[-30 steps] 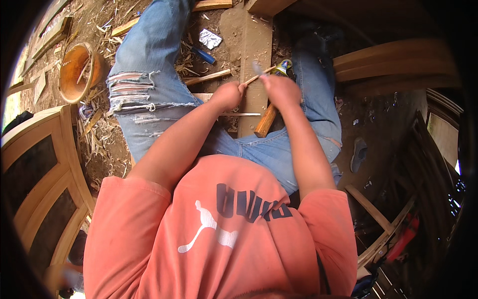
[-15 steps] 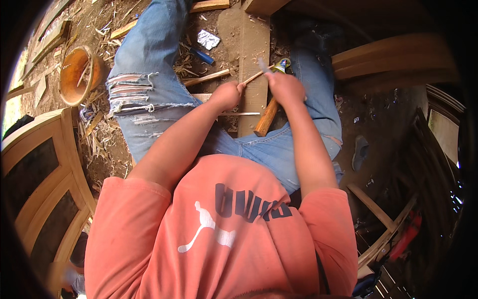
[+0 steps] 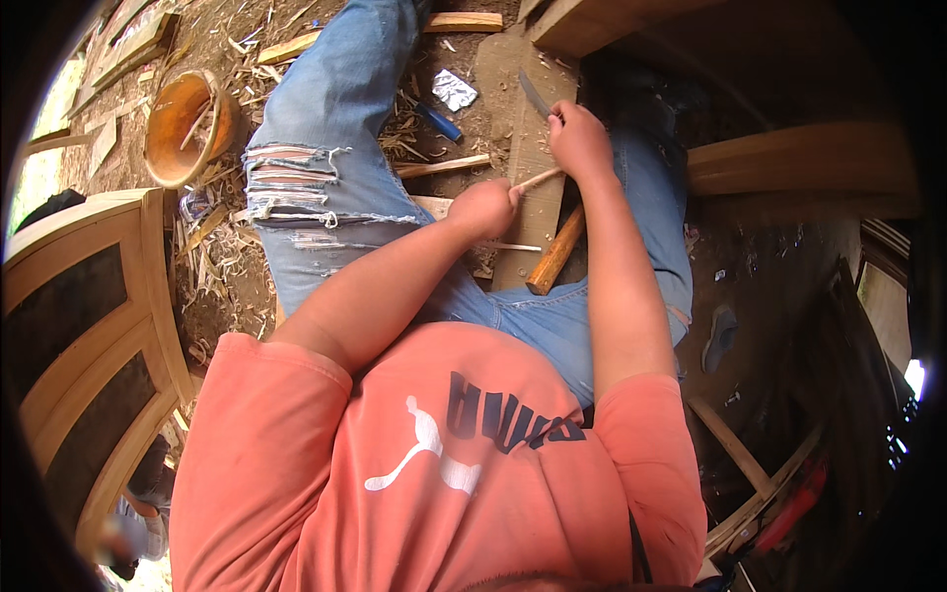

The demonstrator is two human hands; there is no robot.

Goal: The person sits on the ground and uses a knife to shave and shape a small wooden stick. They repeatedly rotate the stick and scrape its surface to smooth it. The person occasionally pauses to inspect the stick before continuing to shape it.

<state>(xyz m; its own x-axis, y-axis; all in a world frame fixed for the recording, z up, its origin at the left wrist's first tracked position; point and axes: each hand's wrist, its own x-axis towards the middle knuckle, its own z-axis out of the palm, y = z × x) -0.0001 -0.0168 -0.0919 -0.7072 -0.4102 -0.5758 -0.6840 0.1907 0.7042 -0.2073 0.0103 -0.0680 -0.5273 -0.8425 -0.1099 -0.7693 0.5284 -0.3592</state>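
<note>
My left hand [image 3: 484, 211] is closed around one end of a thin wooden stick [image 3: 539, 181], which slants up to the right over a plank [image 3: 533, 148]. In my right hand [image 3: 581, 143] is a knife [image 3: 534, 95], its blade pointing up and to the left, apart from the stick. Below my right hand a thick wooden handle [image 3: 555, 259] lies across the plank; its far end is hidden by my forearm. A second thin strip [image 3: 518, 247] lies below my left hand.
An orange bucket [image 3: 158, 148] with a stick in it stands at the left amid wood shavings. A blue-handled tool [image 3: 438, 122] and crumpled foil [image 3: 454, 90] lie between my legs. A panelled wooden frame [image 3: 153, 286] is at the left, and a large beam [image 3: 789, 163] at the right.
The knife has come away from the stick and now points up. My right hand has risen slightly. The whole view has shifted a little, moving the scene rightward.
</note>
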